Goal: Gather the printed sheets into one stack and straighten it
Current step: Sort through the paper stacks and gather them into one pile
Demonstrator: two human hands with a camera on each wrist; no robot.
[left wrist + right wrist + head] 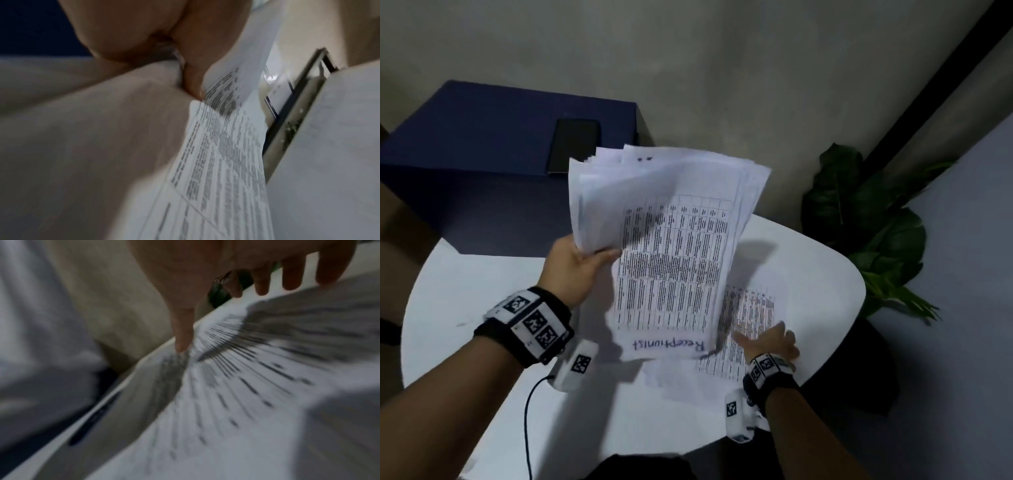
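White paper is all I handle here, and it is slippery. My left hand (pixel 575 263) pinches a thick bundle of printed sheets (pixel 671 240) by one side edge only, thumb on top and fingers below, and holds it raised and tilted above the round white table (pixel 465 291). I judge this the main risk: the bundle is fanned at its far corners, so with such a one-sided pinch the inner sheets could slide out and scatter, or the bundle could sag and fold.

My right hand (pixel 770 344) lies with spread, straight fingers on the loose sheets (pixel 750 315) that are on the table, near its right edge; it grips nothing. If I drag these too fast, one could go over the rim.

The sheets carry dense printed tables; the top sheet has a handwritten word at its near end. Edges of the bundle are uneven, not squared yet.
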